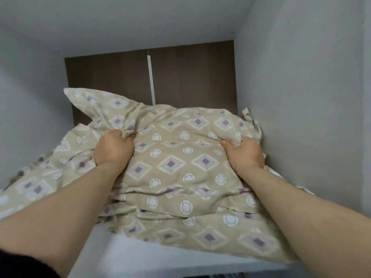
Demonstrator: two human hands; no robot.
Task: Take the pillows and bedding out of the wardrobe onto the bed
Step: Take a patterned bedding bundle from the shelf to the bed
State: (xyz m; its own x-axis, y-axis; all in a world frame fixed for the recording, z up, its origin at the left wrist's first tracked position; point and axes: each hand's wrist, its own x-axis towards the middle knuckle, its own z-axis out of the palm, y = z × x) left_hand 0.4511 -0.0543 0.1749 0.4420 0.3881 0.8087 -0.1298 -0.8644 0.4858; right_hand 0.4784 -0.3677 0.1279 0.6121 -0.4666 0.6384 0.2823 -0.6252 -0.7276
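Observation:
A beige pillow (174, 157) with purple diamonds and white circles lies on top of a stack of matching bedding (200, 227) on a white wardrobe shelf (124, 255). My left hand (113, 148) is clenched on a bunch of the pillow's cloth at its upper left. My right hand (244, 153) grips the pillow's upper right edge near the side wall. More of the same patterned fabric (40, 183) spreads out to the left under my left forearm. The bed is not in view.
The compartment has a white right wall (301, 97), a white left wall (26, 97) and a white top panel (130, 21). A dark brown back panel (190, 77) with a white vertical strip (151, 81) stands behind the pillow.

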